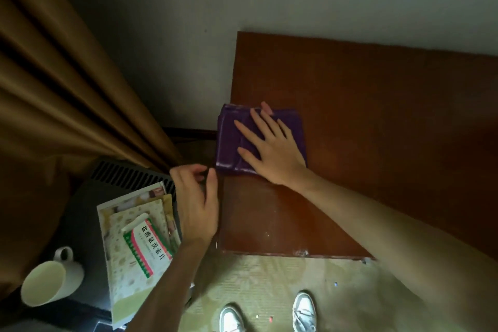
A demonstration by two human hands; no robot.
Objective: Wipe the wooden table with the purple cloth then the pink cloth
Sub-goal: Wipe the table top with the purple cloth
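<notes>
At far left a white mug point(51, 280) lies tipped on its side beside a stack of booklets point(129, 245); on top rests a green, red and white box point(147, 246) printed with Chinese characters too blurred to read surely. The left hand point(198, 205) hovers just off the left edge of the wooden surface point(377, 129), fingers loosely curled, holding nothing. Right of it, the folded purple cloth point(231, 137) lies at the surface's left edge, overhanging slightly. The right hand point(272, 148) presses flat on it, fingers spread straight.
</notes>
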